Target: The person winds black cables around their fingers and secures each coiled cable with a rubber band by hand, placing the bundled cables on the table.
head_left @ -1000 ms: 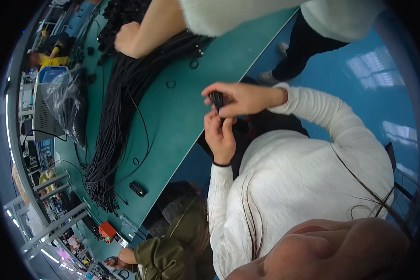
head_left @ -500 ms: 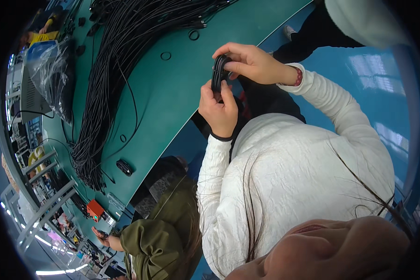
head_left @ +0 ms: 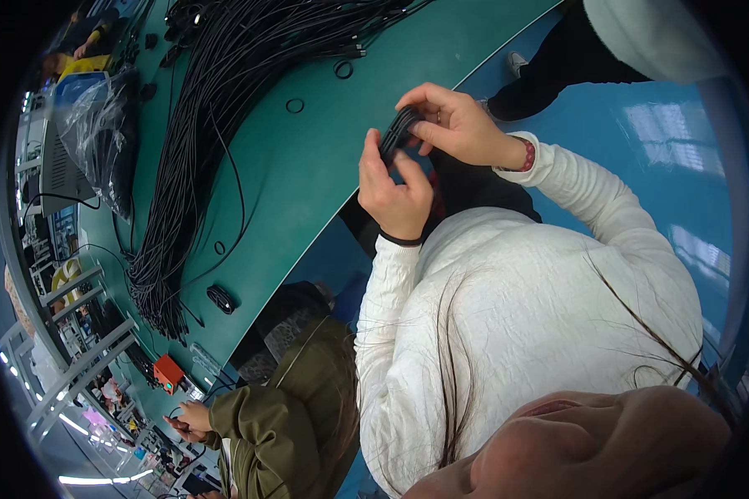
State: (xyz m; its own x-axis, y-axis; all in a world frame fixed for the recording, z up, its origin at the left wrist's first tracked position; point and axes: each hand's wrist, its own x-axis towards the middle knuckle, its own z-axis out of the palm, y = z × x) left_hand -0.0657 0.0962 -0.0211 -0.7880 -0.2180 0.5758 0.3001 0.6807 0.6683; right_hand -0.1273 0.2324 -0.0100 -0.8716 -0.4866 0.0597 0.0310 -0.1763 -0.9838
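A black cable wound into a tight, long coil [head_left: 398, 137] is held off the front edge of the green table, tilted to the upper right. My left hand [head_left: 397, 198], with a black band at the wrist, pinches its lower end between thumb and fingers. At the upper end my right hand [head_left: 462, 126], wearing a red beaded bracelet, closes its thumb and fingers around the coil. Parts of the cable are hidden behind the fingers.
A large bundle of loose black cables [head_left: 195, 141] spreads across the green table [head_left: 300, 183]. Small black rings [head_left: 295, 106] and another coiled cable [head_left: 220, 298] lie nearby. A plastic bag [head_left: 100, 137] stands at left. A co-worker in olive [head_left: 275, 428] sits beside an orange box [head_left: 168, 373].
The coil has tipped over to the right in my hands, and my right hand has shifted slightly right and down. The co-worker's hands have come together.
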